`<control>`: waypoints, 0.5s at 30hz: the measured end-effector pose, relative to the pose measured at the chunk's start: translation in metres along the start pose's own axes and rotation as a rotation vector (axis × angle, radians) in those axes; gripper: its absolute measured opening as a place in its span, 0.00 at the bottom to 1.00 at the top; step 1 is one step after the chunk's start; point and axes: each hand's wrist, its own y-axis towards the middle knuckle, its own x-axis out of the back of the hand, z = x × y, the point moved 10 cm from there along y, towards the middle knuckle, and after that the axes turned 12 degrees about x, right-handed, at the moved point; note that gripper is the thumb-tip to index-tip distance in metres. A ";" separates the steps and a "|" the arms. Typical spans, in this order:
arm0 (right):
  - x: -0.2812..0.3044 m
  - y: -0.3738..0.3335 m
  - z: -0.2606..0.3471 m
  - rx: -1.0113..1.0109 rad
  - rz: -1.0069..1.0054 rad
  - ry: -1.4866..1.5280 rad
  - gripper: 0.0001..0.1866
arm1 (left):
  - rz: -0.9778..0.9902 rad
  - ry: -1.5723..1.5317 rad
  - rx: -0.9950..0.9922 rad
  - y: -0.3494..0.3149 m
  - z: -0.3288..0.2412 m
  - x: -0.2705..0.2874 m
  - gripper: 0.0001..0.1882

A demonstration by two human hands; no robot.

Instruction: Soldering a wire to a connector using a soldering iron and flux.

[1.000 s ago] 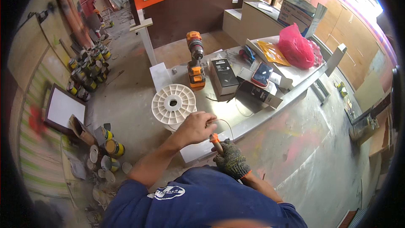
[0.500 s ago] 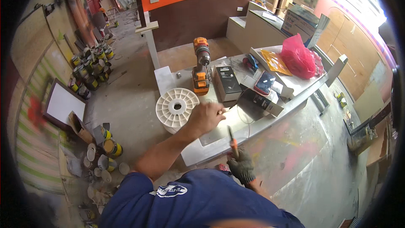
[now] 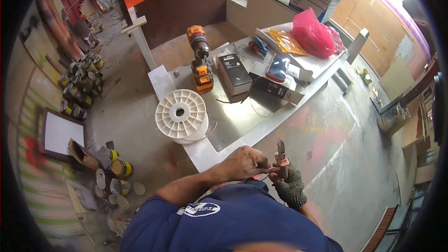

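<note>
My right hand point(image 3: 290, 187), in a grey fingerless-looking glove, grips a pair of cutting pliers point(image 3: 281, 151) with orange-red handles, jaws pointing up. Close beside it, my bare left hand point(image 3: 247, 163) is closed in a pinch, its fingertips almost meeting the right fingers. Something thin seems to be between them, too small to name. Both hands are in front of my chest, at the near edge of the table point(image 3: 233, 123). On that table, left of centre, stands a white plastic spool point(image 3: 181, 128), a thin pale wire point(image 3: 213, 129) curling off its right side.
An orange cordless drill point(image 3: 201, 72) stands behind the spool. Right of it are a black box point(image 3: 234, 77), an opened box point(image 3: 268, 94), a phone point(image 3: 278, 68) and a pink plastic bag point(image 3: 311, 35). Paint cans point(image 3: 122, 168) crowd the floor at left.
My left hand has come back from over the table toward my chest. My right hand has brought the pliers up beside it, jaws upward. The view has shifted, moving the table items leftward and up.
</note>
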 end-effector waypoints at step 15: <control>0.142 -0.070 0.008 0.405 0.003 -0.647 0.21 | 0.363 0.086 0.365 0.074 -0.019 -0.159 0.07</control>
